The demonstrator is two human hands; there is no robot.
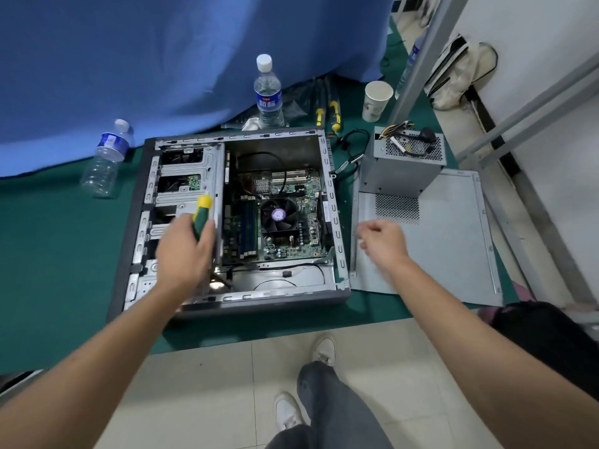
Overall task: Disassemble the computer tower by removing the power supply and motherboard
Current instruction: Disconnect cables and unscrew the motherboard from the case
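Observation:
The computer tower [334,222] lies on its side on the green mat, its side open. Inside sits the green motherboard [291,189] with a black fan cooler [278,215]. The grey power supply [402,170] stands outside the case, to the right, on the removed side panel [447,241]. My left hand [184,254] grips a green and yellow screwdriver [201,212] over the drive cage. My right hand [382,241] hovers over the side panel's left edge with fingers curled; whether it pinches something small is hidden.
Two plastic water bottles stand on the mat, one [268,92] behind the case and one [107,160] tilted at the left. A paper cup [376,100] and yellow-handled tools [327,113] lie behind. A blue cloth [162,59] hangs behind; a metal frame [505,131] stands at right.

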